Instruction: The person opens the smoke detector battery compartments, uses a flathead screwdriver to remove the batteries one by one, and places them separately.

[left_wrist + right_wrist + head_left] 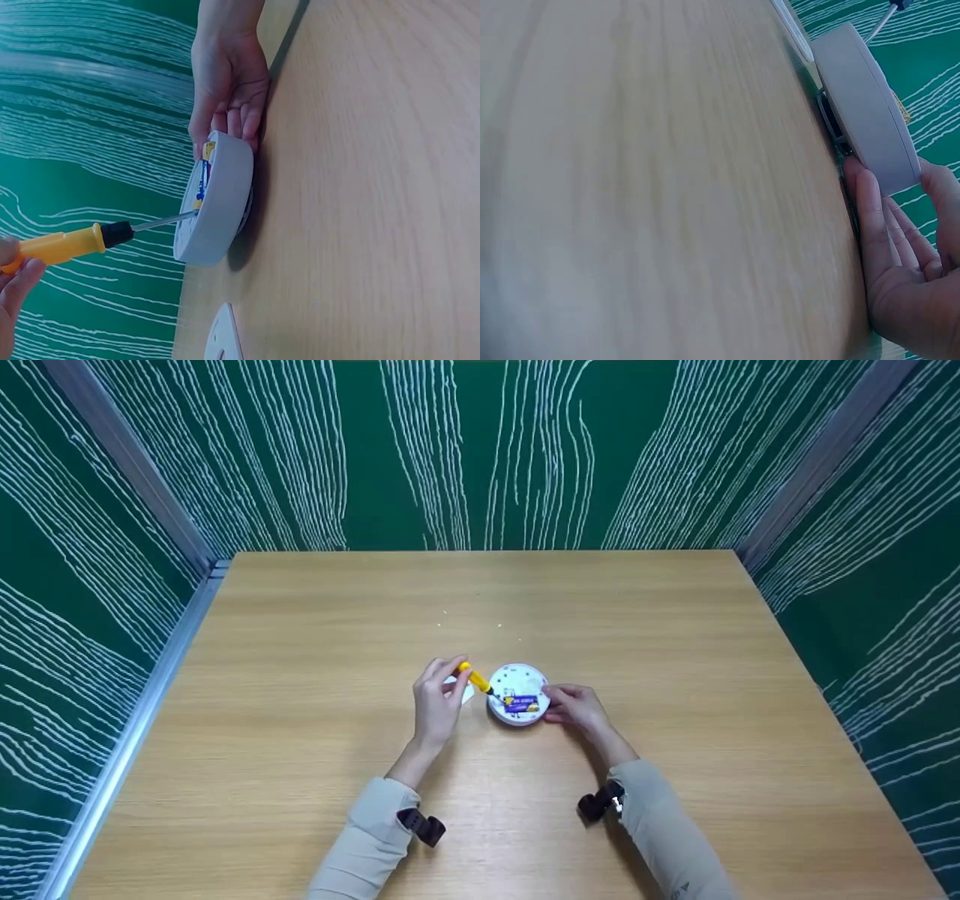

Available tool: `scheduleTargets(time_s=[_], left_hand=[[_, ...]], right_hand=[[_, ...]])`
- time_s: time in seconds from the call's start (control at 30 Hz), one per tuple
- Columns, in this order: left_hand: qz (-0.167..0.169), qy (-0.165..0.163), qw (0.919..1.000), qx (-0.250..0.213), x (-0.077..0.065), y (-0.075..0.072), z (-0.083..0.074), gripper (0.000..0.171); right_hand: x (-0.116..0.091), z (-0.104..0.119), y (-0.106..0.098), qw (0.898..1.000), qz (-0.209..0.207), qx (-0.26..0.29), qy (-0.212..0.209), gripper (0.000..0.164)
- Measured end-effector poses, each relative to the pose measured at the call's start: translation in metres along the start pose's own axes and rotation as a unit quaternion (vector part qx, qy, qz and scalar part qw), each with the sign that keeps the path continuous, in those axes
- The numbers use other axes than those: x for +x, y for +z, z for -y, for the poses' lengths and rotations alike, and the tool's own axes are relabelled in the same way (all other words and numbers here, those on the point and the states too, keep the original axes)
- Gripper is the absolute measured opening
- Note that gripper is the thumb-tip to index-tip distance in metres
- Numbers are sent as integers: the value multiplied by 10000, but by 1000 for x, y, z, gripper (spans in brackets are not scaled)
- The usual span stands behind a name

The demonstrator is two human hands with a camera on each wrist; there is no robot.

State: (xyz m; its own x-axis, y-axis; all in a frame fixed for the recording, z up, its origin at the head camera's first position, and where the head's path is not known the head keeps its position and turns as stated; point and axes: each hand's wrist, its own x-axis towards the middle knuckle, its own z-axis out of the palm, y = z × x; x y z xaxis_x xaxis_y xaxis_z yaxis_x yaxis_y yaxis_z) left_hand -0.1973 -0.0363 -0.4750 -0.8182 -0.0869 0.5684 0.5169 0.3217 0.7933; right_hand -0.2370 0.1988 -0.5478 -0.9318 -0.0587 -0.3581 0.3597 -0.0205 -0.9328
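Observation:
My left hand [437, 706] pinches the yellow handle of a screwdriver [475, 678], which has a black collar and a thin metal shaft. Its tip reaches into the face of a round white device [503, 678] that looks like a smoke detector, right beside a blue-purple and yellow battery [521, 704]. On the device's right edge, my right hand [577, 709] grips the rim, thumb on the face and fingers underneath. The right wrist view shows the device [866, 105] tilted, its underside slightly raised from the table. A flat white plate [223, 337] with holes lies near the device, partly behind my left hand in the head view.
The wooden table [300, 810] carries several tiny white specks [499, 625] beyond the device. Green walls [637, 405] with white wavy lines surround the table on the far side and both flanks. A black wrist camera [424, 826] sits on each sleeve.

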Motion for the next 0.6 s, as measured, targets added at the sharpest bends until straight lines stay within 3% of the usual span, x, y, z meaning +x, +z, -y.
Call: scheduleTargets(time_s=[0.43,0.6], left_hand=[[-505,115,9984,-227,-14,-6,9,22],[-672,104,9970,-380,-19,-10,5,20]], right_hand=[[0,1,0,9999,-101,60,15,39],[-1,1,1,9999,-88,37,-32,35]])
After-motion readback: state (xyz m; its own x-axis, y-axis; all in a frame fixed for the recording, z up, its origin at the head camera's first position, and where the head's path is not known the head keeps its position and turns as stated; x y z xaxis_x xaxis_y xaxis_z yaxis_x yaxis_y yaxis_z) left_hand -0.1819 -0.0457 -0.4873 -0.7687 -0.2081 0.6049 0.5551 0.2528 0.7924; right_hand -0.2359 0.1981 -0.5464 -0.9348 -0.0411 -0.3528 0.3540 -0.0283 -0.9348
